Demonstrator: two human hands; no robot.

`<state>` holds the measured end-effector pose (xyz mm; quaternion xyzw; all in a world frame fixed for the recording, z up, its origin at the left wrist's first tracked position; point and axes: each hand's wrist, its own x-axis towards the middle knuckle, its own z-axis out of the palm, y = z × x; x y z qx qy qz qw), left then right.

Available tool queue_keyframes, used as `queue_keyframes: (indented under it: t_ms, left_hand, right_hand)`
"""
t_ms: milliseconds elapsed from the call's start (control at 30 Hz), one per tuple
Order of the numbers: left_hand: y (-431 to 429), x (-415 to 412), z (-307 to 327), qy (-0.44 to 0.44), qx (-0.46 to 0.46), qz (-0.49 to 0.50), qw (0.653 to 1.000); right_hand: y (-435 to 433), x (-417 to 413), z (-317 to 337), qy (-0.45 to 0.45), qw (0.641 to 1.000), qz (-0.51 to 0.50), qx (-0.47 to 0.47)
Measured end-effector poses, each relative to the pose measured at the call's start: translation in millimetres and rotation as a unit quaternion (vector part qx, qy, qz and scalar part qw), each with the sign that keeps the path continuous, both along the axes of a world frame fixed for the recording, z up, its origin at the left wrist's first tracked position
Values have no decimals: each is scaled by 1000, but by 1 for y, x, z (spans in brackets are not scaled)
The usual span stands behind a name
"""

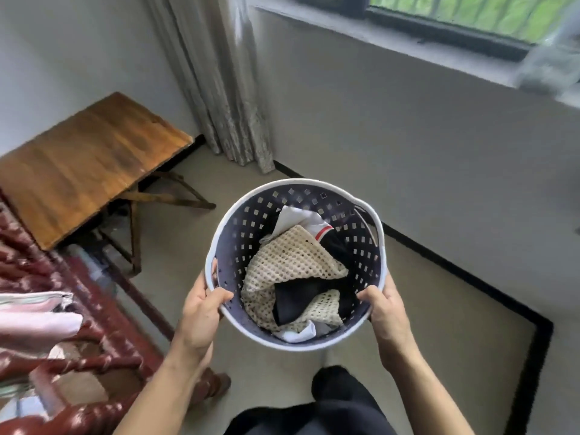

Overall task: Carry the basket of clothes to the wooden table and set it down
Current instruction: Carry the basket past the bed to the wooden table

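Observation:
A round purple basket [251, 221] with a white rim and square holes hangs in the air over the floor, in the middle of the view. Inside lie clothes [292, 265]: a cream mesh piece, black fabric and a white garment with a red stripe. My left hand [201, 315] grips the rim at its near left, thumb inside. My right hand [387, 312] grips the near right rim the same way. The wooden table [84, 161] stands to the left, against the wall, well apart from the basket, its top bare.
Dark red carved wooden furniture [94, 312] with pink cloth [34, 318] on it fills the lower left. A grey curtain [219, 89] hangs behind the table's right end. A wall with a window sill [408, 48] runs along the right. Beige floor with a black border lies below.

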<state>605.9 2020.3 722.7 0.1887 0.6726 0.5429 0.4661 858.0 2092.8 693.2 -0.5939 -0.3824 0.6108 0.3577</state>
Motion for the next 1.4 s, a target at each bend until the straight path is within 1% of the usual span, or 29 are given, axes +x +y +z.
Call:
queue_keyframes:
  t_ms: [133, 233, 400, 567, 700, 867, 1033, 1167, 1267, 1400]
  left_hand:
    - [41, -30, 11, -7, -6, 123, 992]
    - [65, -55, 16, 12, 7, 207, 978]
    - [112, -114, 2, 14, 13, 304, 953]
    - [178, -202, -11, -4, 4, 338, 941]
    - [235, -276, -2, 5, 13, 320, 947]
    - [297, -357, 16, 5, 22, 316, 949]
    - [346, -423, 12, 5, 19, 323, 946]
    - [377, -472, 3, 9, -3, 357, 934]
    - [383, -511, 4, 14, -23, 399, 917]
    - [376, -556, 7, 24, -27, 488, 872]
  right_hand:
    - [98, -50, 16, -5, 993, 119, 9]
    - [156, -100, 25, -3, 976, 211, 46]
    - [234, -195, 22, 2, 954, 295, 58]
    - [308, -295, 12, 3, 942, 331, 60]
    - [367, -367, 16, -3, 946, 317, 63]
    - [428, -442, 30, 12, 945, 317, 83]
    - [484, -515, 16, 9, 939, 336, 76]
    - [526, -585, -1, 8, 926, 375, 49]
    - [546, -647, 1, 9, 906, 423, 30]
    - [557, -732, 11, 29, 863, 503, 37]
